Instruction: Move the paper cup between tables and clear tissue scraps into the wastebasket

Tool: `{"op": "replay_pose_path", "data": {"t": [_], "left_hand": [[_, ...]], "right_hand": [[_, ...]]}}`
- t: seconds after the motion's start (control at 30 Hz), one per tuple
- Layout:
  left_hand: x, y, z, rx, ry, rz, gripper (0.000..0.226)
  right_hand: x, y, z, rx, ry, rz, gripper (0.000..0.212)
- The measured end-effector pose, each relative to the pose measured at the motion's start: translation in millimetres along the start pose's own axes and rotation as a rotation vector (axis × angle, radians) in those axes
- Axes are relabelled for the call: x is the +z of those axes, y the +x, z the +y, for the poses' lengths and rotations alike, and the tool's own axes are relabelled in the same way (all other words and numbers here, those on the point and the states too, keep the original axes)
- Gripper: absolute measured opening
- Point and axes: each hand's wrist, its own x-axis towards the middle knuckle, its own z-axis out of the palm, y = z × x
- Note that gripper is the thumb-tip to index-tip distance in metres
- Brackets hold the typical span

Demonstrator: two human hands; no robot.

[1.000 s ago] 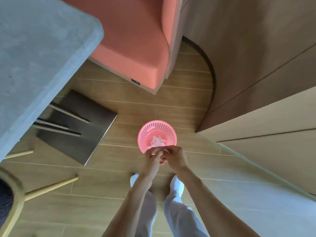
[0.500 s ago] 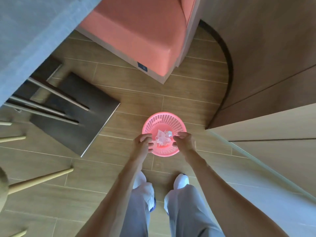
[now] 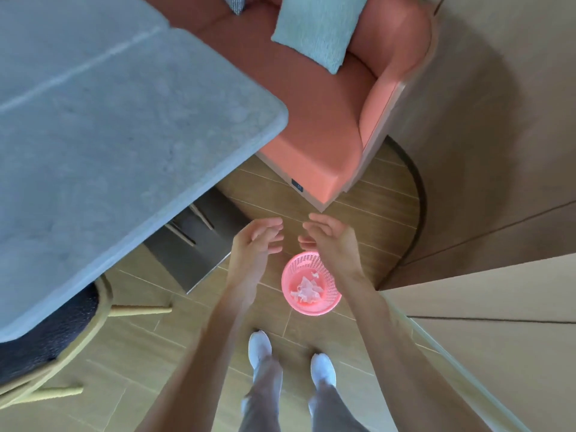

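Scraps point(image 3: 307, 288) lie in the basket point(image 3: 331, 299); tissue step looks finished.
My left hand point(image 3: 254, 244) and right hand point(image 3: 328, 241) hover above it, fingers loose, holding nothing; next, probably the cup, not visible.

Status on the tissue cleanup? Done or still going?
Done: white tissue scraps lie inside the pink wastebasket on the floor. In hand: nothing; left hand and right hand are open and hold nothing, raised above the basket. Left: no cup is in view, and the grey table shows no scraps, so the cup move can't be confirmed.
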Motion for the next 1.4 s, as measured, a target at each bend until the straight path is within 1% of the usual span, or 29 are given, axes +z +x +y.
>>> {"op": "replay_pose_path", "data": {"t": [0.13,0.27,0.47,0.6,0.8,0.93,1.07,1.27,1.4], "left_hand": [[-13.2,-59.9,48.9,0.109,-0.077,0.076,0.024],[-28.7,-124.6,65.4,0.205,-0.112,0.219,0.026],[-57.1,-227.6,59.9,0.323,-0.238,0.517,0.029],[-82.3,-293.3,54.3,0.394,-0.312,0.702,0.032],[-129.7,-391.8,30.7,0.475,-0.379,0.971,0.03],[-170.3,-470.9,-1.1,0.531,-0.444,1.142,0.032],[-210.1,-568.2,-51.8,0.577,-0.5,1.321,0.03],[-268.8,-726.5,-127.5,0.596,-0.561,1.561,0.029],[-283.2,-827.0,-168.3,0.596,-0.578,1.743,0.028]], "right_hand": [[1.1,-60.0,-57.5,-0.073,0.082,-0.126,0.028],[-2.0,-110.1,-82.5,-0.125,0.154,-0.288,0.026],[9.9,-173.2,-91.8,-0.212,0.124,-0.518,0.025],[35.1,-223.2,-93.3,-0.259,0.095,-0.705,0.022],[79.4,-318.7,-94.1,-0.321,0.001,-0.964,0.02],[112.4,-400.7,-77.3,-0.4,-0.079,-1.128,0.02],[147.8,-497.6,-38.1,-0.424,-0.109,-1.282,0.02],[198.9,-658.5,47.4,-0.312,-0.108,-1.479,0.018],[224.6,-756.1,90.5,-0.273,-0.157,-1.642,0.018]]}}
